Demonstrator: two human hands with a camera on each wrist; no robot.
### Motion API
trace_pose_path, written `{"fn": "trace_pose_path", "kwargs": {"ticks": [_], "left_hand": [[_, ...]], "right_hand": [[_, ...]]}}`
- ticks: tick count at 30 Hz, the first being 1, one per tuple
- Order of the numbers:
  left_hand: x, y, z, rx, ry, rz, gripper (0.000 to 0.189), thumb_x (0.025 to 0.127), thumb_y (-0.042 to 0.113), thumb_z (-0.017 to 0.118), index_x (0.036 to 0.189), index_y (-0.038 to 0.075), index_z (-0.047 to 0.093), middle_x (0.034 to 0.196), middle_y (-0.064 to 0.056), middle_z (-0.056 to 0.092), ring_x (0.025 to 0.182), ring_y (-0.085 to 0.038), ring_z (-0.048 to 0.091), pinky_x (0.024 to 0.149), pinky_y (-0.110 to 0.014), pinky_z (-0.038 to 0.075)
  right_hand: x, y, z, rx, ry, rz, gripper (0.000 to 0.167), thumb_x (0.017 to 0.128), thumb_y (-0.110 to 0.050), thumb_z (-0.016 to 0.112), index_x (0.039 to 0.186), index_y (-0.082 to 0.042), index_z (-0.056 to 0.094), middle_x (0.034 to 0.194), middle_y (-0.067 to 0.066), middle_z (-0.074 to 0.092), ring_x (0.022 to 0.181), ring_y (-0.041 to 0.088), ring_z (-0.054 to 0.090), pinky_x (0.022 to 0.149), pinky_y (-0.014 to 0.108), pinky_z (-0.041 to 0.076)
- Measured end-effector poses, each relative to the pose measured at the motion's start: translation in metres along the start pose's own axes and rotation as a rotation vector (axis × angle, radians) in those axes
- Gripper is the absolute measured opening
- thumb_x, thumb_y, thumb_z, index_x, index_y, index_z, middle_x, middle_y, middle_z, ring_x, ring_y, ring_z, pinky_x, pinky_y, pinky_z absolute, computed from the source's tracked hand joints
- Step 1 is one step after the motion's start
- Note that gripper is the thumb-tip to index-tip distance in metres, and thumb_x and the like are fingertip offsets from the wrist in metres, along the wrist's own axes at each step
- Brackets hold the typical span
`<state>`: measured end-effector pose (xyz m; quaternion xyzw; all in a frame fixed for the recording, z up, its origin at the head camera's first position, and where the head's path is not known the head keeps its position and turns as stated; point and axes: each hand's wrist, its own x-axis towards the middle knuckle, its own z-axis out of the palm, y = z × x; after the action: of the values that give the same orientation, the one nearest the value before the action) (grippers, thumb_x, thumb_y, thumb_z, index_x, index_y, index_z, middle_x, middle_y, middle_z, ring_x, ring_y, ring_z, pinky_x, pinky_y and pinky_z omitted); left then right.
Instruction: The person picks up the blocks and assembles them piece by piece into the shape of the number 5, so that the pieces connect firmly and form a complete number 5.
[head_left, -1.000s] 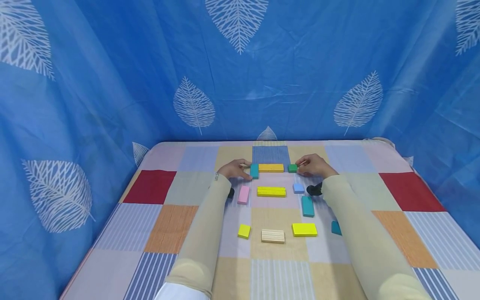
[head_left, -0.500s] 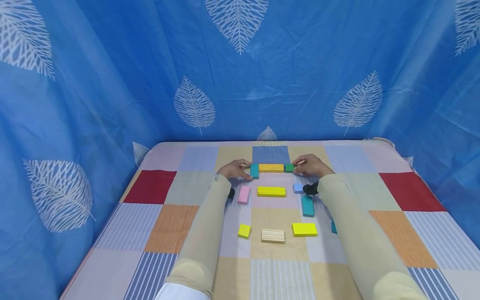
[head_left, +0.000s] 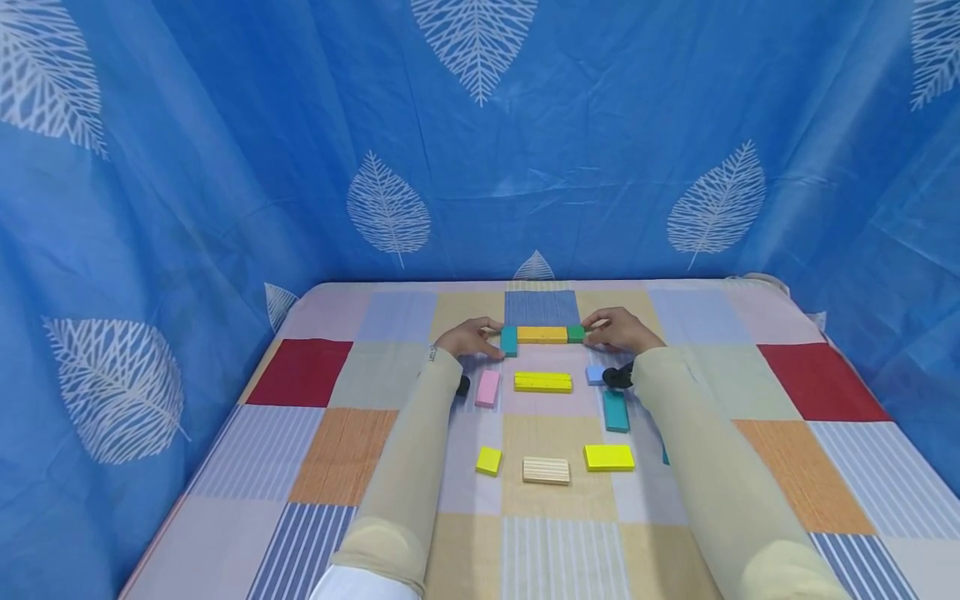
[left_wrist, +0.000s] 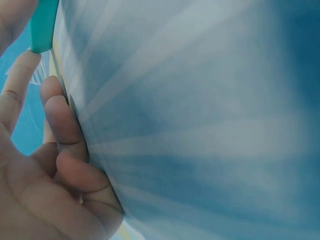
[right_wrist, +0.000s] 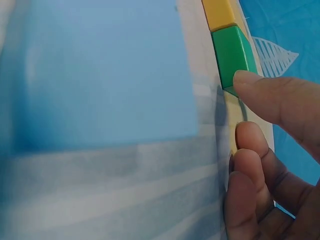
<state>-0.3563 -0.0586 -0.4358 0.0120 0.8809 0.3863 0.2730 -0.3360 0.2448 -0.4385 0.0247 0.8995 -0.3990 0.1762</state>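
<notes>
R hand [head_left: 621, 330] pinching grn blk [right_wrist: 231, 55], head/R-wrist views only

Green block [head_left: 575, 334]: sits farther left; the gap to the orange-yellow block [head_left: 542, 335] is closed, and the two now touch.
Right hand [head_left: 621, 330]: farther left, along with the green block.
Black wrist device [head_left: 618, 377]: now overlaps the light blue block [head_left: 594, 375].
Right sleeve [head_left: 720, 458]: now hides all but a sliver of the rightmost teal block [head_left: 665, 456].

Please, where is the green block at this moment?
In the head view, the green block lies right of centre in the farthest row, against the orange-yellow block on its left, with the right hand touching it.
</notes>
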Motion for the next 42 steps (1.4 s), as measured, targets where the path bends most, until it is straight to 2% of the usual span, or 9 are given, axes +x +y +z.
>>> {"fn": "trace_pose_path", "kwargs": {"ticks": [5, 11, 19, 29, 36, 42], "left_hand": [[-0.001, -0.001, 0.000, 0.004, -0.001, 0.019, 0.067, 0.096, 0.013, 0.084, 0.157, 0.020, 0.057, 0.170, -0.009, 0.044, 0.155, -0.031, 0.041, 0.126, -0.047, 0.034], [-0.003, 0.000, 0.001, 0.004, -0.006, -0.001, 0.068, 0.096, 0.014, 0.084, 0.158, 0.022, 0.057, 0.170, -0.009, 0.044, 0.153, -0.031, 0.042, 0.126, -0.048, 0.035], [-0.002, 0.001, -0.001, 0.013, -0.005, 0.021, 0.070, 0.097, 0.014, 0.083, 0.160, 0.022, 0.055, 0.169, -0.010, 0.044, 0.152, -0.031, 0.043, 0.126, -0.048, 0.035], [0.000, -0.002, 0.001, 0.029, -0.012, -0.005, 0.072, 0.098, 0.018, 0.083, 0.162, 0.025, 0.052, 0.169, -0.012, 0.044, 0.149, -0.032, 0.043, 0.126, -0.050, 0.034], [-0.001, -0.006, -0.002, 0.047, -0.037, 0.044, 0.078, 0.098, 0.023, 0.083, 0.166, 0.025, 0.045, 0.170, -0.014, 0.041, 0.152, -0.032, 0.041, 0.127, -0.050, 0.033], [-0.007, -0.013, -0.011, -0.040, -0.107, 0.119, 0.085, 0.102, 0.023, 0.078, 0.172, 0.019, 0.030, 0.170, -0.020, 0.038, 0.158, -0.033, 0.035, 0.128, -0.048, 0.030]], "right_hand": [[0.002, 0.001, 0.002, -0.003, -0.002, -0.010, 0.040, 0.104, -0.010, 0.069, 0.142, 0.003, 0.063, 0.153, 0.027, 0.056, 0.119, 0.035, 0.059, 0.098, 0.040, 0.053], [0.004, 0.002, 0.003, 0.003, -0.015, 0.006, 0.041, 0.104, -0.011, 0.069, 0.142, 0.002, 0.063, 0.155, 0.026, 0.054, 0.124, 0.037, 0.057, 0.106, 0.045, 0.051], [0.003, 0.000, 0.002, 0.004, -0.005, 0.012, 0.041, 0.104, -0.010, 0.070, 0.142, 0.001, 0.062, 0.157, 0.026, 0.052, 0.126, 0.039, 0.055, 0.110, 0.048, 0.049], [-0.003, -0.002, 0.003, 0.015, -0.029, 0.025, 0.049, 0.104, -0.011, 0.070, 0.150, 0.000, 0.057, 0.160, 0.028, 0.047, 0.131, 0.042, 0.053, 0.116, 0.052, 0.047], [-0.005, -0.002, 0.004, 0.019, -0.028, 0.033, 0.058, 0.104, -0.012, 0.067, 0.158, -0.002, 0.048, 0.156, 0.030, 0.047, 0.126, 0.041, 0.052, 0.116, 0.053, 0.046], [-0.008, -0.001, 0.004, 0.071, -0.009, 0.011, 0.056, 0.106, -0.013, 0.063, 0.158, 0.001, 0.046, 0.148, 0.030, 0.052, 0.120, 0.037, 0.056, 0.113, 0.051, 0.048]]}}
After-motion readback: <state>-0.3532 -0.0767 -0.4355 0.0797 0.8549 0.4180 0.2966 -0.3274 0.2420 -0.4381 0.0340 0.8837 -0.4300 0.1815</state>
